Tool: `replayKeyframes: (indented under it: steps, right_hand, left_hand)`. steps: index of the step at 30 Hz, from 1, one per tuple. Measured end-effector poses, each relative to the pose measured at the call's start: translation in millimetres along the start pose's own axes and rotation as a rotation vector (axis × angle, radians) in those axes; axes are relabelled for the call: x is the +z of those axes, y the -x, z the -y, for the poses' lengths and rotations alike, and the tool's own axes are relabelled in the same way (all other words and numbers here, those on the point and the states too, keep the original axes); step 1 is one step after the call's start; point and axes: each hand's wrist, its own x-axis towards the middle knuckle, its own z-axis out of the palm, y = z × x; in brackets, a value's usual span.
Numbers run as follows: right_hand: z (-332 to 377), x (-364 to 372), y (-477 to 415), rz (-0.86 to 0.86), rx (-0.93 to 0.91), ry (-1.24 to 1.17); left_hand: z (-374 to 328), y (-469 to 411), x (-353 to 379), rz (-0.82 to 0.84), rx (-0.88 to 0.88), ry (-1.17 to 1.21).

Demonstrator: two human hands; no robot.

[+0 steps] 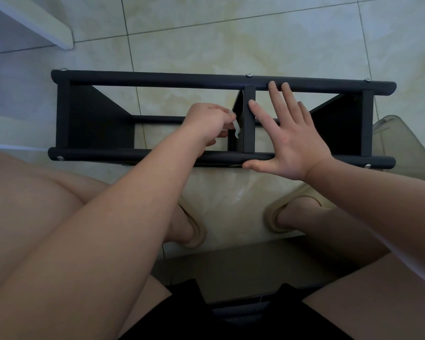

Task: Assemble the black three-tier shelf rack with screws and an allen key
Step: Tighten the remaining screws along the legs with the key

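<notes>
A black three-tier shelf rack (221, 81) lies on its side on the tiled floor (231, 33), under both hands. The right hand (292, 141) is spread wide and flat, bracing the middle shelf panel (249, 119); just left of it the left hand (206, 121) pinches a small pale allen key (236, 130), apparently tightening that panel's screw, so next comes turning the key while holding the frame firm. No writing is readable

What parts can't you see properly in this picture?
Head view only:
- Allen key: mostly hidden inside the left hand; its tip and any screw cannot be seen.
- Rack: the right hand covers part of the middle.
- Clear container: partly behind the rack's end.
</notes>
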Motion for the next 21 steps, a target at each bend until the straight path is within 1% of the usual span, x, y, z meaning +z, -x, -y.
replayKeyframes:
  steps: [13,21]
  right_hand:
    - [-0.6,0.1,-0.3,0.002,-0.001,0.001]
    - [-1.1,0.7,-0.7,-0.002,-0.005,0.006]
  left_hand:
    - [-1.6,1.5,0.5,0.039,-0.005,-0.014]
    - [-2.9,2.3,-2.5,0.084,-0.042,0.001]
